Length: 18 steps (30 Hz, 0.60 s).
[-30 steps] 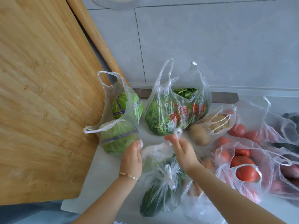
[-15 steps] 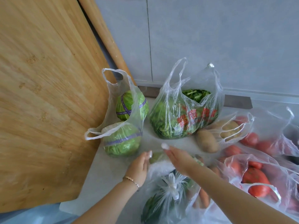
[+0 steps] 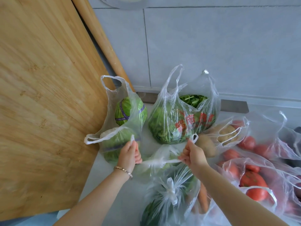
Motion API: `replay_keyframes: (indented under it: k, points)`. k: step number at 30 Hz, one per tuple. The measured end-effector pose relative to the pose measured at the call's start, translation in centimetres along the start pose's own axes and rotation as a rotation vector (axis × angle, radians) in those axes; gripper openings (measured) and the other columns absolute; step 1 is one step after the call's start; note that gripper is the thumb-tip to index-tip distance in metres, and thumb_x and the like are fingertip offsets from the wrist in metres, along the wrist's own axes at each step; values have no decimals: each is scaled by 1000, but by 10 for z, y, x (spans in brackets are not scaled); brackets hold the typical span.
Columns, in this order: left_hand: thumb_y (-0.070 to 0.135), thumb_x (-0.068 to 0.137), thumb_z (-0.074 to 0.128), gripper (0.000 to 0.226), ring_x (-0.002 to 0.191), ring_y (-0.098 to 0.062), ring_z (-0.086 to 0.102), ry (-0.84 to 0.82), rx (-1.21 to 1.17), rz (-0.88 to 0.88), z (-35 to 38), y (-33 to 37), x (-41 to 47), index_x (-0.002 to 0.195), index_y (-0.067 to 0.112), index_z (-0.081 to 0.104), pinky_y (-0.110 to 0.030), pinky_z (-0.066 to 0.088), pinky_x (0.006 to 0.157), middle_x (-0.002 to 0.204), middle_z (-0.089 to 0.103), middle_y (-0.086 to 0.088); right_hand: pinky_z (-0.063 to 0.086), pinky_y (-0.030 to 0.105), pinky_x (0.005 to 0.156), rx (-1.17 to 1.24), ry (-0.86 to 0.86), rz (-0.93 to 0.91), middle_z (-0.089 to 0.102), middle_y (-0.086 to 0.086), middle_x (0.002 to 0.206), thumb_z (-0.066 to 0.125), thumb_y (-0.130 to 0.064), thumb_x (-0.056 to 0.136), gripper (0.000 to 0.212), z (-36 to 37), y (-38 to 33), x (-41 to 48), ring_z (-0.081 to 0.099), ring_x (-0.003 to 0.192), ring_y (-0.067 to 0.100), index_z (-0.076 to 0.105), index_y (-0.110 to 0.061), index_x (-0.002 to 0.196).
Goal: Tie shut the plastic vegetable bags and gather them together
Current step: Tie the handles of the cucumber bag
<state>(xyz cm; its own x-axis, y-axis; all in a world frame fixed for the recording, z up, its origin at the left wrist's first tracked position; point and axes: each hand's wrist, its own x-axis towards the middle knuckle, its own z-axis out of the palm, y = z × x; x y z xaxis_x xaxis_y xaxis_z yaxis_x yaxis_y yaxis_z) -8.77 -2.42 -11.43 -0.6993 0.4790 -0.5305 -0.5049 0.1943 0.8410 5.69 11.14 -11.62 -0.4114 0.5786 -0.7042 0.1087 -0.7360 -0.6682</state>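
Note:
My left hand (image 3: pixel 129 154) and my right hand (image 3: pixel 192 154) each grip one handle of a small clear bag (image 3: pixel 160 162) of pale green vegetable, pulling the handles apart so the plastic stretches taut between them. Just in front of me lies a knotted bag (image 3: pixel 169 198) with a dark green vegetable. Behind my left hand stands an open cabbage bag (image 3: pixel 123 115). An open bag of leafy greens with red print (image 3: pixel 182 121) stands behind my right hand.
A large wooden cutting board (image 3: pixel 45 101) leans at the left. To the right lie open bags of potatoes (image 3: pixel 226 132) and tomatoes (image 3: pixel 254 181), and a carrot (image 3: pixel 203 198) beside the knotted bag. A grey tiled wall (image 3: pixel 211 46) closes the back.
My hands reached down to the small bag, took its handles and pulled them apart sideways. The camera shifted a little.

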Motion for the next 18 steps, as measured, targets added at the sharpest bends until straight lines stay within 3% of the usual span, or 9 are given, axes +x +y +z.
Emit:
replay_keyframes:
  k: [4, 7, 8, 9, 11, 14, 16, 17, 18]
  points:
    - [17, 92, 47, 36, 38, -6, 23, -25, 425, 220, 8, 1, -14, 58, 14, 37, -13, 20, 39, 49, 25, 4, 35, 26, 58, -340, 13, -212, 39, 0, 48, 32, -34, 99, 49, 13, -10, -16, 41, 44, 12, 38, -11, 56]
    - [32, 71, 71, 14, 48, -13, 35, -256, 609, 297, 20, 11, -29, 79, 27, 61, -9, 26, 45, 54, 41, 8, 29, 25, 56, -599, -77, -423, 37, 2, 57, 34, -34, 97, 42, 30, -42, -41, 34, 53, 12, 48, -11, 65]
    - [32, 69, 73, 19, 50, -15, 38, -317, 627, 268, 23, 11, -32, 84, 27, 63, -8, 27, 46, 55, 44, 9, 31, 24, 56, -601, -145, -460, 39, 1, 55, 36, -31, 97, 41, 36, -49, -49, 36, 52, 12, 51, -12, 65]
    - [33, 68, 74, 16, 49, -12, 37, -336, 643, 262, 28, 10, -34, 76, 23, 64, -10, 28, 48, 52, 42, 9, 35, 24, 57, -579, -223, -478, 43, 1, 54, 37, -29, 97, 40, 42, -53, -55, 40, 51, 12, 53, -13, 63]
    - [31, 70, 73, 36, 45, -4, 36, -300, 661, 299, 35, 11, -35, 56, 5, 52, -11, 30, 49, 48, 38, 5, 45, 23, 60, -482, -326, -460, 52, 3, 58, 40, -25, 96, 38, 52, -51, -60, 51, 51, 12, 58, -12, 65]
    - [19, 79, 67, 26, 42, -4, 30, -173, 527, 273, 40, 17, -36, 62, 5, 56, -10, 26, 43, 52, 35, -5, 55, 21, 70, -285, -356, -385, 64, 8, 76, 45, -15, 95, 25, 48, -43, -54, 64, 65, 12, 65, 0, 91]
    - [21, 83, 62, 28, 40, -4, 28, -104, 454, 233, 36, 18, -36, 58, 10, 57, -16, 26, 44, 50, 34, -2, 53, 31, 87, -404, -362, -378, 68, 13, 95, 51, -12, 91, 27, 36, -34, -48, 66, 82, 20, 60, 2, 112]
    - [22, 85, 60, 32, 38, -4, 26, -88, 432, 232, 35, 19, -37, 55, 12, 53, -18, 24, 44, 48, 32, 1, 52, 31, 85, -557, -379, -390, 70, 9, 99, 54, -13, 90, 28, 31, -27, -47, 65, 82, 17, 60, -1, 115]
    - [20, 87, 57, 33, 37, -3, 27, -94, 416, 232, 35, 20, -40, 54, 14, 53, -19, 24, 44, 45, 31, 5, 52, 26, 75, -696, -407, -410, 71, -6, 94, 56, -15, 89, 26, 29, -18, -47, 63, 72, 8, 63, -9, 113]
